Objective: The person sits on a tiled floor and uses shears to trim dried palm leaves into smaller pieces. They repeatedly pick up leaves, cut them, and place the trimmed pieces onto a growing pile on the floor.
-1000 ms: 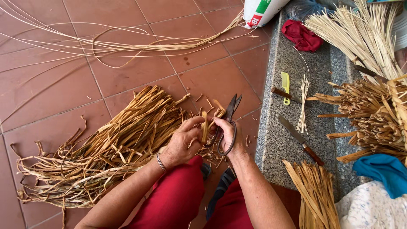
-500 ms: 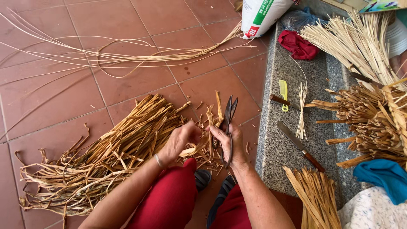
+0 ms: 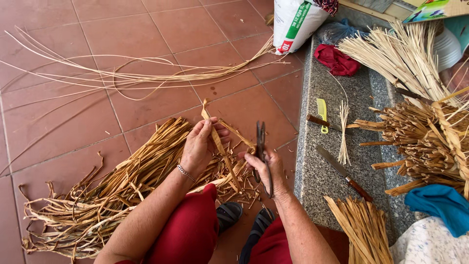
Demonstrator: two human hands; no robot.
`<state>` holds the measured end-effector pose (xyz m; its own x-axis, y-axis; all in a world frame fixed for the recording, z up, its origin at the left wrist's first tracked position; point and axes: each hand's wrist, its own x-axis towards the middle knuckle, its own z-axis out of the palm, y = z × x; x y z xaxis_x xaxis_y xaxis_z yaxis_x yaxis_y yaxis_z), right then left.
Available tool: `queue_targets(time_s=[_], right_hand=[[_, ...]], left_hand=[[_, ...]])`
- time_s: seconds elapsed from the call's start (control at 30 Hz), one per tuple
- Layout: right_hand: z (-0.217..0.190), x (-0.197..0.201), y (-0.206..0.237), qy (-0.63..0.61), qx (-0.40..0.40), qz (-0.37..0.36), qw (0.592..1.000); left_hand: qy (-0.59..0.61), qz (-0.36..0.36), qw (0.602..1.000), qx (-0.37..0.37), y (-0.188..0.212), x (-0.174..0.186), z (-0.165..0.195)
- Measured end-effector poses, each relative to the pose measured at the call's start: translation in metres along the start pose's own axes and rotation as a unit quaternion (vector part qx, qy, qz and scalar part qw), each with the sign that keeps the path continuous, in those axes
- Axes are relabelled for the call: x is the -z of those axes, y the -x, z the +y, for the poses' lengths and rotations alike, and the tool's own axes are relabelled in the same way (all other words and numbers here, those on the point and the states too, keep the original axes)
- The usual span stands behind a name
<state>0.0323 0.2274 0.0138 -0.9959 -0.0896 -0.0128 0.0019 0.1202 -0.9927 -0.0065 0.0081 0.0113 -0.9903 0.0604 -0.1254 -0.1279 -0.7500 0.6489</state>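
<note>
Higher now, left hand (image 3: 198,146) with strip (image 3: 217,142), over perhaps terracotta tiles (image 3: 146,29)

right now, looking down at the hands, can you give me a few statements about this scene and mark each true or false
1. The left hand holds a flat dried strip raised above the pile of strips on the floor. True.
2. The right hand grips a yellow comb. False: it grips dark scissors, blades shut and pointing up; the yellow comb lies on the stone ledge.
3. A knife with a wooden handle lies on the ledge. True.
4. The red cloth lies on the tiled floor by the person's feet. False: it sits at the far end of the ledge, near the white sack.
5. The left wrist wears a bracelet. True.
</note>
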Motion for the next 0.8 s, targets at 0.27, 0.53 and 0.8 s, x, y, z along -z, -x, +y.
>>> queue_targets(time_s=[0.27, 0.53, 0.8], right_hand=[[-0.023, 0.01, 0.006, -0.114, 0.007, 0.056, 0.992], [-0.017, 0.011, 0.007, -0.121, -0.008, 0.066, 0.99], [-0.01, 0.014, 0.002, -0.146, -0.01, 0.097, 0.985]], left_hand=[[-0.327, -0.158, 0.931, 0.025, 0.021, -0.005, -0.003], [-0.637, -0.222, 0.693, -0.254, 0.028, -0.002, -0.03], [-0.735, -0.281, 0.558, -0.262, 0.044, -0.008, -0.014]])
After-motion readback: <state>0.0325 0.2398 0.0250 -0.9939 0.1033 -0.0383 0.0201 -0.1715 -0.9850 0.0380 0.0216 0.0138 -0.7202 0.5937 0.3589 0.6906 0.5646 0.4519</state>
